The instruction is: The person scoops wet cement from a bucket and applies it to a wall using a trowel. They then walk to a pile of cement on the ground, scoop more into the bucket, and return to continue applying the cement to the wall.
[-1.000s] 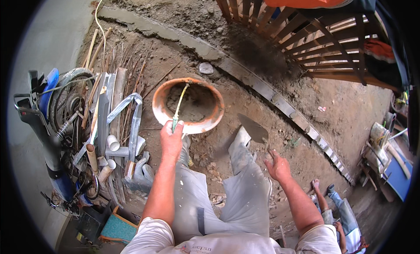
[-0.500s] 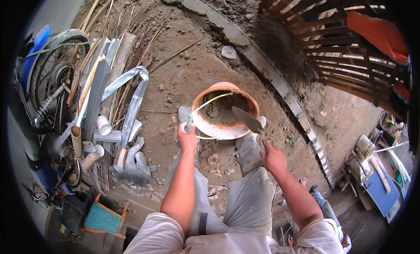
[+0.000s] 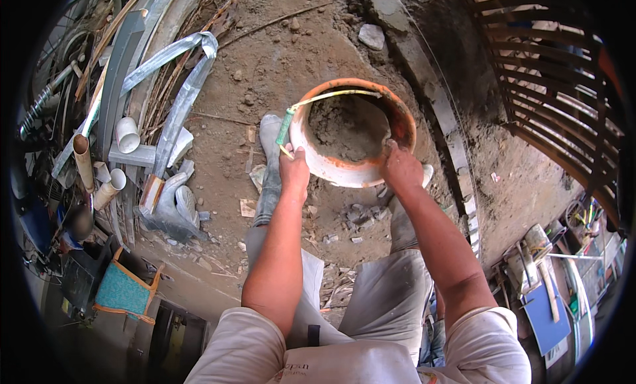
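Observation:
An orange bucket (image 3: 354, 179), its near wall smeared pale with dried cement, hangs in front of my legs. Wet grey mortar (image 3: 348, 129) lies inside it. A light wire handle with a green grip (image 3: 285, 127) rests against the rim's left side. My left hand (image 3: 295, 169) is closed on the near-left rim, just under that grip. Gripping the near-right rim is my right hand (image 3: 401, 165), its fingertips curled over the inner edge. No trowel shows in this view.
On the left lie metal profiles (image 3: 119, 79), plastic pipes (image 3: 128, 135) and sticks. A low mortar-covered ledge (image 3: 430, 79) with a taut string curves past on the right, beside a slatted wooden structure (image 3: 550, 86). A loose stone (image 3: 371, 36) sits near the ledge; rubble covers the dirt floor.
My right hand has moved up and left onto the bucket rim. The trowel seen near it has gone from view. The bucket looks larger and closer, and my view has shifted.

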Tool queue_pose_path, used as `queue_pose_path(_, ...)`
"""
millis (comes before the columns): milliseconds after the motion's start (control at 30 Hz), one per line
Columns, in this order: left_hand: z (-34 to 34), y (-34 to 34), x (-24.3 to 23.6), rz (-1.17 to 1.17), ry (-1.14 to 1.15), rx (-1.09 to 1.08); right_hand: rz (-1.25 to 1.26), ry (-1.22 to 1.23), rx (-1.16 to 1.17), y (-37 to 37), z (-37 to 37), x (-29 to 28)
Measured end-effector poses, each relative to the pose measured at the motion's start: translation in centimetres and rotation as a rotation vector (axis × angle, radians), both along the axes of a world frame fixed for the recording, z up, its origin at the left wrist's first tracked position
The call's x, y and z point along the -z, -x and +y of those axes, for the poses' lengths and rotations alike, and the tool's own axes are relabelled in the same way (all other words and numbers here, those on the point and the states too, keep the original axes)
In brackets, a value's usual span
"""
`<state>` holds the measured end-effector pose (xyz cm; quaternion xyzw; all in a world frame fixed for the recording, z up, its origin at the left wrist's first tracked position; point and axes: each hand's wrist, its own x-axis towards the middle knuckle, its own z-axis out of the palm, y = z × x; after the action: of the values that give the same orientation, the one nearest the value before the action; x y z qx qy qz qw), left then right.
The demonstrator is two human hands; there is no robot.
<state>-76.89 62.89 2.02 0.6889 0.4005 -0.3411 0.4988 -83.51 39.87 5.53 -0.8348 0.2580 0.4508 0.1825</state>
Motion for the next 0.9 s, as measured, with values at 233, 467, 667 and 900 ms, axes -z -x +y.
queue_pose_path(233,-3.1,2.7,-0.5,-0.138,-0.104,0.176,-0.06,-0.299,0.27,1.0,-1.7,3.3)
queue_pose_path(467,-3.1,3.5,-0.5,-0.201,-0.11,0.25,-0.257,-0.406,0.397,3.2,-2.2,3.4)
queue_pose_path(667,-2.2,3.4,0.7,-0.209,-0.107,0.293,-0.186,-0.531,0.456,4.3,-2.6,4.4)
queue_pose_path(900,-1.4,3.4,1.5,-0.183,-0.144,0.205,-0.061,-0.641,0.37,4.6,-6.1,-1.0)
